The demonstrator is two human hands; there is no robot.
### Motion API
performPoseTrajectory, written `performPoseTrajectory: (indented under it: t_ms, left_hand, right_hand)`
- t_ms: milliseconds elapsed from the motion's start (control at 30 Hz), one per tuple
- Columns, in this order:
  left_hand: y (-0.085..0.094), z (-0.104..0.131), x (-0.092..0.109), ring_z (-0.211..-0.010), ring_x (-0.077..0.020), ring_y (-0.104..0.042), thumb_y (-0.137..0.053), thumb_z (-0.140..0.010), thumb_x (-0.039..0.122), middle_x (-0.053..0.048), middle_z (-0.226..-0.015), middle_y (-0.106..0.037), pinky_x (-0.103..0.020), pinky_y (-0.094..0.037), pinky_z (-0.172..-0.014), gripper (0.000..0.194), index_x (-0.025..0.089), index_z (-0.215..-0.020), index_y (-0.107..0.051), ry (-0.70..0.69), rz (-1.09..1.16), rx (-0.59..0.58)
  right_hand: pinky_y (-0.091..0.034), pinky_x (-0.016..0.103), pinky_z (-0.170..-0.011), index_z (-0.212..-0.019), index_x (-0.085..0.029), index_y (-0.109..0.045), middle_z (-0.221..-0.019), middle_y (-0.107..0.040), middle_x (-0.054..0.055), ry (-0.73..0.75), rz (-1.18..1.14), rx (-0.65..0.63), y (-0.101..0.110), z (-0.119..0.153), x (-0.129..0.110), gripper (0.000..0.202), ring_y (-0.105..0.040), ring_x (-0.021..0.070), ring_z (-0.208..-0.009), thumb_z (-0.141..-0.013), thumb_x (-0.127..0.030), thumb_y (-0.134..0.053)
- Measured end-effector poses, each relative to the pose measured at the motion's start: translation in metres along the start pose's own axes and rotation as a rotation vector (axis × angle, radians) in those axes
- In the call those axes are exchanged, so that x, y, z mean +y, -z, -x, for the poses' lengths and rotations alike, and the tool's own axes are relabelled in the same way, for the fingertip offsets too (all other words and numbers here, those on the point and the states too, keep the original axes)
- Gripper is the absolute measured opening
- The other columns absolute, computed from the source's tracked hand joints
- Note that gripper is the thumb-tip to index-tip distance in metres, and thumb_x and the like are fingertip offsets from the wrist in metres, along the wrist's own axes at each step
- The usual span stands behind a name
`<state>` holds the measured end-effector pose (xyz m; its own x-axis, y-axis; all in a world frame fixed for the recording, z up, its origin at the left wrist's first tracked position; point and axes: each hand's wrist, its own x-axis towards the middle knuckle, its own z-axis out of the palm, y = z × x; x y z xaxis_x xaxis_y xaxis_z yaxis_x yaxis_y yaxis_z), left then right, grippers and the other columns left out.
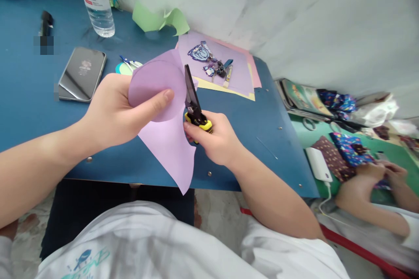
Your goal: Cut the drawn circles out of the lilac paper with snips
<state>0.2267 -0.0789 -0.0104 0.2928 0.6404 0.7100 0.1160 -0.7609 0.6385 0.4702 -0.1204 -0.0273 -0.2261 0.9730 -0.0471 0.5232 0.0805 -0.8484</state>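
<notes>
Purple paper [168, 148] is pinched in my left hand [121, 109], thumb on top and fingers behind. Its upper part has a rounded outline, and a loose pointed flap hangs down toward the table's front edge. My right hand [218, 135] is closed round the yellow and black handles of scissors [194, 100]. Their dark blades point up, close against the right edge of the paper. Behind my left hand, a small pair of blue and white scissors [131, 63] lies on a pale green and blue round piece.
On the blue table [255, 126] are a phone [82, 74], a water bottle [96, 4], green paper scraps [160, 19] and stacked coloured sheets [242, 69] bearing keychains [219, 67]. At right, another person's hands [382, 172] work at a green table [304, 135] with a white power bank [318, 163].
</notes>
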Motion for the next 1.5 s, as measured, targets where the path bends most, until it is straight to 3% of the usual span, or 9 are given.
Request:
performPoseTrajectory:
  t_ms: [533, 733, 1000, 1500]
  left_hand:
    - [0.0006, 0.0023, 0.0005, -0.054, -0.0028, -0.031, -0.079, -0.1, 0.021, 0.005, -0.057, -0.034, -0.009, -0.022, -0.039, 0.054, 0.015, -0.059, -0.044, 0.0, 0.005, -0.02]
    - [0.0003, 0.0016, 0.0008, -0.051, -0.0022, -0.029, -0.08, -0.099, 0.019, 0.006, -0.056, -0.032, -0.009, -0.02, -0.037, 0.054, 0.015, -0.059, -0.043, 0.002, 0.009, -0.028]
    - [0.0004, -0.0013, 0.0031, -0.05, -0.0023, -0.03, -0.079, -0.099, 0.019, 0.006, -0.055, -0.035, -0.009, -0.021, -0.036, 0.052, 0.015, -0.059, -0.046, -0.006, 0.015, -0.056]
    - [0.0006, -0.0026, 0.0042, -0.048, -0.0023, -0.03, -0.078, -0.099, 0.02, 0.007, -0.053, -0.034, -0.012, -0.019, -0.033, 0.055, 0.017, -0.056, -0.044, 0.013, 0.033, -0.107]
  right_hand:
    - [-0.034, 0.038, -0.07, -0.069, -0.028, -0.048, -0.063, -0.049, -0.004, -0.002, 0.041, 0.011, 0.002, -0.0019, -0.0036, 0.039, -0.043, 0.0173, -0.07, -0.088, -0.057, -0.066]
    - [-0.037, 0.038, -0.071, -0.074, -0.027, -0.056, -0.068, -0.056, -0.004, -0.001, 0.043, -0.015, 0.0029, -0.0028, -0.0035, 0.031, -0.048, 0.0184, -0.071, -0.086, -0.054, -0.066]
    - [-0.034, 0.038, -0.071, -0.071, -0.027, -0.051, -0.065, -0.051, -0.005, 0.0, 0.02, -0.008, 0.0022, -0.002, -0.0044, 0.033, -0.045, 0.0175, -0.071, -0.085, -0.054, -0.065]
    - [-0.037, 0.038, -0.07, -0.074, -0.026, -0.057, -0.067, -0.056, -0.004, 0.012, 0.023, 0.016, 0.0014, -0.0005, -0.0049, 0.03, -0.048, 0.0173, -0.07, -0.085, -0.053, -0.065]
